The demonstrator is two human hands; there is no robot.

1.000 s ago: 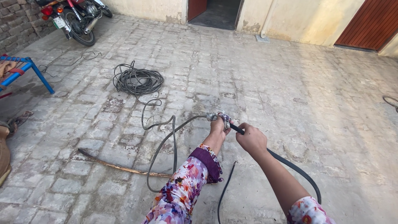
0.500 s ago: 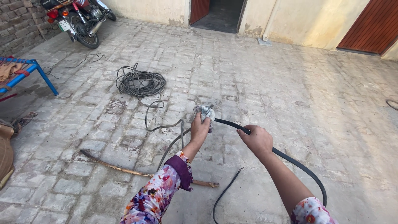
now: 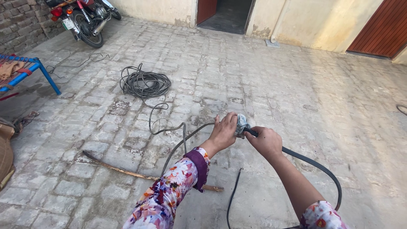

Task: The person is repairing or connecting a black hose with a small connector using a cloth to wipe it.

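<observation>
My left hand (image 3: 223, 132) grips a crumpled grey-white rag (image 3: 241, 124) that is wrapped around a black cable (image 3: 311, 163). My right hand (image 3: 266, 142) holds the same cable just behind the rag, and the cable loops off to the right and back toward me. On the left of the rag the cable runs down over the brick paving to a coil of black cable (image 3: 144, 83) lying further away. Both sleeves are floral.
A thin wooden stick (image 3: 127, 171) lies on the paving below my left arm. A red motorcycle (image 3: 87, 17) is parked at the far left by a brick wall. A blue metal frame (image 3: 32, 70) stands at the left edge, and an open doorway (image 3: 224, 15) is ahead.
My left hand with the rag slid out along the cable to the left, then came back close to my right hand. The view shifted slightly.
</observation>
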